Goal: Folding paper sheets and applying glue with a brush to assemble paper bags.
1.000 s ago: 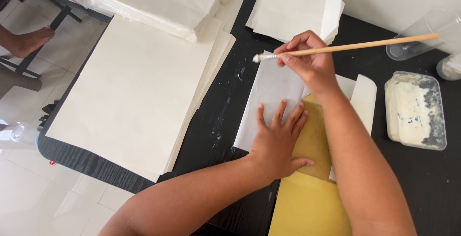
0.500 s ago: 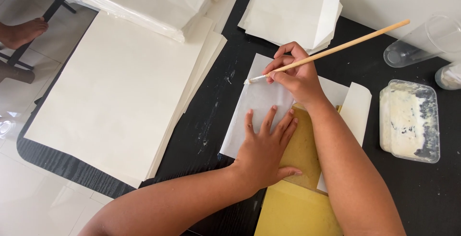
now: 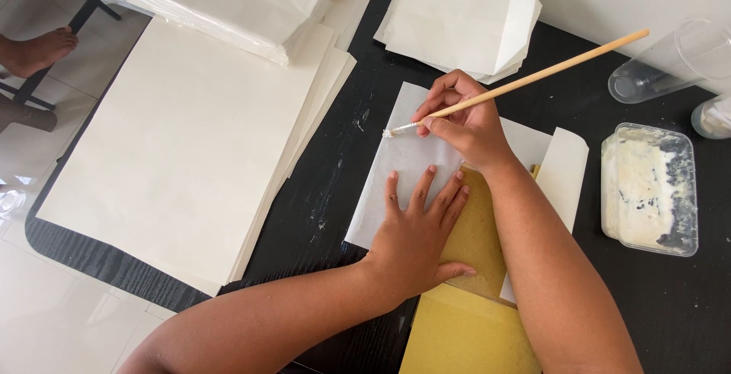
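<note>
My left hand lies flat, fingers spread, on a white folded paper sheet over a yellow board on the black table. My right hand grips a thin wooden brush. The brush's white tip touches the paper's left edge near the top. A raised paper flap stands to the right of my right wrist.
A clear tub of white paste sits at the right, with a clear plastic cup behind it. Large cream sheets cover the left. Stacks of white paper bags lie at the back. A person's bare foot is at far left.
The brush tip has slid down and left along the paper's left edge. My left hand has stayed pressed on the sheet.
</note>
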